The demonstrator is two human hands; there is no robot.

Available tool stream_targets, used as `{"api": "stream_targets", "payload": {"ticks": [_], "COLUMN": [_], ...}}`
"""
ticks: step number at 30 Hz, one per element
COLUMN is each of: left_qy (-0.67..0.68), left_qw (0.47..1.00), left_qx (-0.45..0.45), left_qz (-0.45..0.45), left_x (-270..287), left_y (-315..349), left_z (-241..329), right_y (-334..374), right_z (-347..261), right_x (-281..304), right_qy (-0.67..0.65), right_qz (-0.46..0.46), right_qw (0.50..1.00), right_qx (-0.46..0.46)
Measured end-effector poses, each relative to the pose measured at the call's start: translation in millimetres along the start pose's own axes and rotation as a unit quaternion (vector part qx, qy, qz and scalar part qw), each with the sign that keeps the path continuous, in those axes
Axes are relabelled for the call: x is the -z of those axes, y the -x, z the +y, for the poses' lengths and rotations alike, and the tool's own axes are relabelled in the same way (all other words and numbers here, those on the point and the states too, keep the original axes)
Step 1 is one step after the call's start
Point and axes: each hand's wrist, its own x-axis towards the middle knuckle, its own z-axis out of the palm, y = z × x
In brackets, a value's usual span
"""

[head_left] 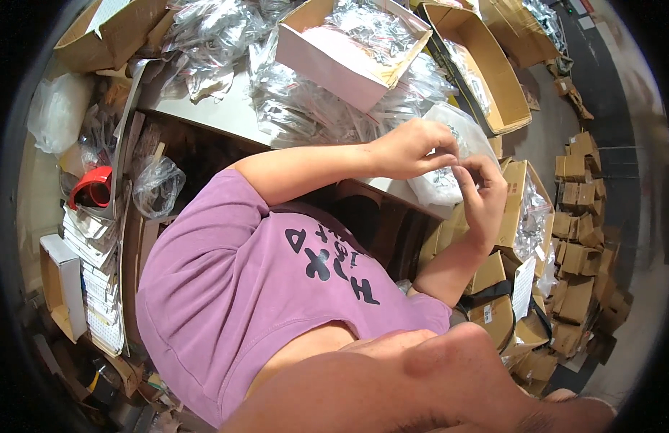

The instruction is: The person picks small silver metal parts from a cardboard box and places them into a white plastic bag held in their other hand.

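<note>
Your left grip [439, 153] and right grip [473, 172] have fingers curled close together; can't tell if they're clamped on anything. Clear bag [432, 190] sits just beyond, near bench [237, 120] edge: a wrist bump could tip it.

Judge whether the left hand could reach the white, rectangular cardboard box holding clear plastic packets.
Probably yes: the left hand appears close to the white box, with no visible barrier between, though it seems occupied beside the right hand.

White plastic bag [433, 190] in the way
</note>
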Motion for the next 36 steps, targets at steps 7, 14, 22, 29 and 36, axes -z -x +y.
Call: {"api": "stream_targets", "payload": {"ticks": [7,14,22,29,36], "left_qy": [-0.024,-0.236,-0.378,-0.421,-0.362], "left_qw": [0.999,0.969,0.894,0.795,0.850], "left_qx": [-0.021,-0.078,0.065,0.186,0.169], "left_qz": [-0.019,0.006,-0.231,-0.395,-0.342], "left_x": [19,87,232,217,227], "left_y": [-11,-64,-77,-61,-59], "left_z": [26,31,-35,3,2], "right_y": [1,-10,-19,-24,-35], "right_z": [-11,12,35,35,21], "right_x": [0,-7,-17,-16,-18], "right_qy": [-0.013,-0.137,0.259,0.332,0.370], "right_qz": [0.006,0.072,-0.088,-0.157,-0.193], "right_qw": [0.995,0.988,0.961,0.930,0.907], "right_qx": [0.096,0.005,-0.034,-0.027,-0.047]}}
